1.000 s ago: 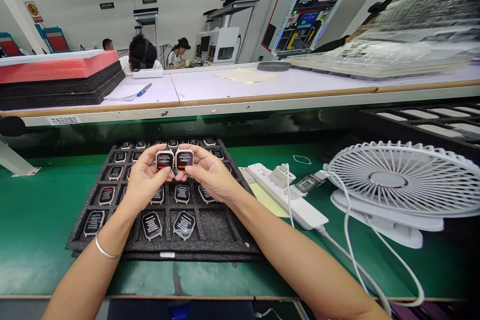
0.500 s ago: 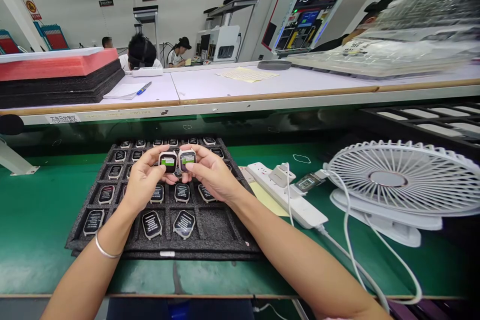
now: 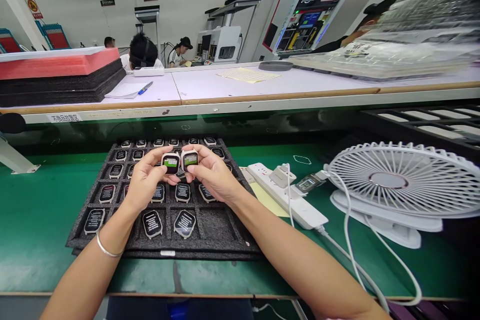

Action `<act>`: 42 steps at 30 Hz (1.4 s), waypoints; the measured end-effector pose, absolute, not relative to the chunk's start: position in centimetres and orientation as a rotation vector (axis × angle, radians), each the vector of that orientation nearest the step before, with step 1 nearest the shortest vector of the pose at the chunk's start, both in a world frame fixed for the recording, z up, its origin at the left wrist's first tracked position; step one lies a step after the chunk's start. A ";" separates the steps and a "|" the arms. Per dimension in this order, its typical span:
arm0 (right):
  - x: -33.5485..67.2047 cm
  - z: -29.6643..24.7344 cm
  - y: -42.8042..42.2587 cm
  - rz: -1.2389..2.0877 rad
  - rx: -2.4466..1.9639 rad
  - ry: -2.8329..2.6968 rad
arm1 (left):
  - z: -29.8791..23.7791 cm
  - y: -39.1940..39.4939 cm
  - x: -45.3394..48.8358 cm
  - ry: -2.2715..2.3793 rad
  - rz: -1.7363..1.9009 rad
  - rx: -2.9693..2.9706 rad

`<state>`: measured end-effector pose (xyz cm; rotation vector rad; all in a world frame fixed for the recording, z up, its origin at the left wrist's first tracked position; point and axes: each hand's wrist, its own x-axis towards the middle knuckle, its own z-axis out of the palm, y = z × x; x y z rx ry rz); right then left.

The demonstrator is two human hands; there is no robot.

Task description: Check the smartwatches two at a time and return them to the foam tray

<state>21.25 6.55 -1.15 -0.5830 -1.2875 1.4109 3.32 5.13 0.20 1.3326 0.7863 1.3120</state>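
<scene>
Two smartwatch bodies without straps are held side by side above a black foam tray (image 3: 217, 224). My left hand (image 3: 144, 182) grips one smartwatch (image 3: 171, 162) by its edges, the thumb at its lower left. My right hand (image 3: 215, 172) has the other smartwatch (image 3: 190, 159), its thumb over the lower part of the screen. Both screens are lit with a green band. Below them, the tray's compartments carry several more watches (image 3: 184, 223) with white text on dark screens. My hands and forearms hide some of the compartments.
To the right are a white power strip (image 3: 288, 197) with plugs and cables, and a white fan (image 3: 405, 180). A raised shelf (image 3: 210, 91) runs behind, bearing foam sheets (image 3: 56, 80) and plastic-wrapped trays (image 3: 375, 57). Several people sit beyond it.
The two watches and both hands have shifted very slightly right in the picture. Both hands keep their hold, and the tray's watches stay in place.
</scene>
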 end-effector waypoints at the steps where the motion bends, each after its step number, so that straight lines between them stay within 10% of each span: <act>1: 21.2 -1.2 6.6 1.411 -0.583 -1.288 | 0.2 5.1 3.3 0.783 1.311 1.331; 30: 20.7 -1.3 7.5 1.421 -0.589 -1.253 | 0.3 5.9 3.1 0.765 1.319 1.262; 42: 20.0 8.7 9.8 1.320 -0.374 -1.374 | 8.8 7.1 3.0 0.613 1.521 1.436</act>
